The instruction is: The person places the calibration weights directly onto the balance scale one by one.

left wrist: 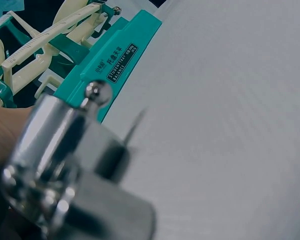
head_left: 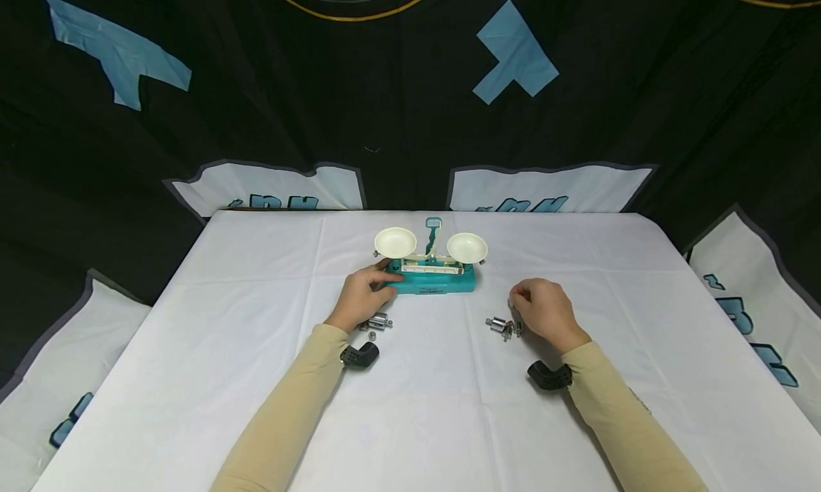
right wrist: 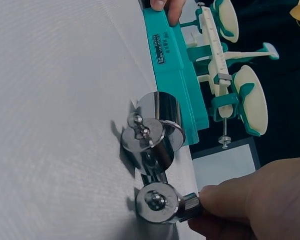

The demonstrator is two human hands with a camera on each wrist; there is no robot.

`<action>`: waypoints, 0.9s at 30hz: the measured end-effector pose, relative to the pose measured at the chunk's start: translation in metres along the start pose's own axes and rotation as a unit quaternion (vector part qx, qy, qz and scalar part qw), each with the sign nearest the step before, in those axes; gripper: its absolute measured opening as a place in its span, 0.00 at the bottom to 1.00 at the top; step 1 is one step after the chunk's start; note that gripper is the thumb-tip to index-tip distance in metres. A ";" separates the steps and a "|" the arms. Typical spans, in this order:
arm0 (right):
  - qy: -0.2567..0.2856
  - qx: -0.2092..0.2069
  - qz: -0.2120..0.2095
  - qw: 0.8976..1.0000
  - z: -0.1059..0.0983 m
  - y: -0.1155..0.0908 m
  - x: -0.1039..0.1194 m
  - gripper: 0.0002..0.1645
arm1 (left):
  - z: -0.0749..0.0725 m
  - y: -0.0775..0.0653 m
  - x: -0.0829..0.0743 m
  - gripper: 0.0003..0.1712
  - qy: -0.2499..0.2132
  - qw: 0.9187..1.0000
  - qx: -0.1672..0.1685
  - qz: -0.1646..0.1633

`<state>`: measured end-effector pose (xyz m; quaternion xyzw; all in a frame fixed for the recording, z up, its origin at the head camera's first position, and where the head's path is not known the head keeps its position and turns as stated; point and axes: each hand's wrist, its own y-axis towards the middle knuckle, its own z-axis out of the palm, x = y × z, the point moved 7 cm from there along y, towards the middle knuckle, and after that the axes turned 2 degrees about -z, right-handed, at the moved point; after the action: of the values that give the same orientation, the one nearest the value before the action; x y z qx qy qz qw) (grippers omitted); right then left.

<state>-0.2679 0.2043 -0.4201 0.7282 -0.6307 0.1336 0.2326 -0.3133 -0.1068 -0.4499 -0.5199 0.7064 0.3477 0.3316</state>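
A teal tray balance with two cream pans stands in front of me, its label facing my side. My left hand grips the left end of its base, thumb at the front. Close to that wrist lie several metal weights, large and blurred in the left wrist view. My right hand is to the right of the balance, thumb and fingertips pinching a small metal weight. Beside those fingertips is a group of shiny cylindrical weights with knobs on top.
A white cloth covers the table. Behind it hangs a black curtain with blue patches. A black wrist device sits on the left sleeve and another on the right. The balance's pointer plate rises between the pans.
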 end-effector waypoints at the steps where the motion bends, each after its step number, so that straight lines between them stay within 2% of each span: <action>1: 0.001 -0.005 -0.002 1.000 0.000 0.000 0.000 0.09 | 0.000 0.000 0.000 0.15 0.000 1.000 0.000 -0.001; 16: 0.018 -0.036 -0.006 0.999 -0.011 0.001 0.004 0.10 | 0.000 0.001 -0.001 0.15 0.003 1.000 0.003 0.003; 27: 0.033 -0.068 -0.051 0.996 -0.031 0.010 0.018 0.08 | 0.000 0.000 0.001 0.14 0.010 1.000 -0.004 0.004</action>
<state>-0.2717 0.2035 -0.3830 0.7369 -0.5925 0.1024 0.3090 -0.3138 -0.1069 -0.4504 -0.5218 0.7103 0.3465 0.3212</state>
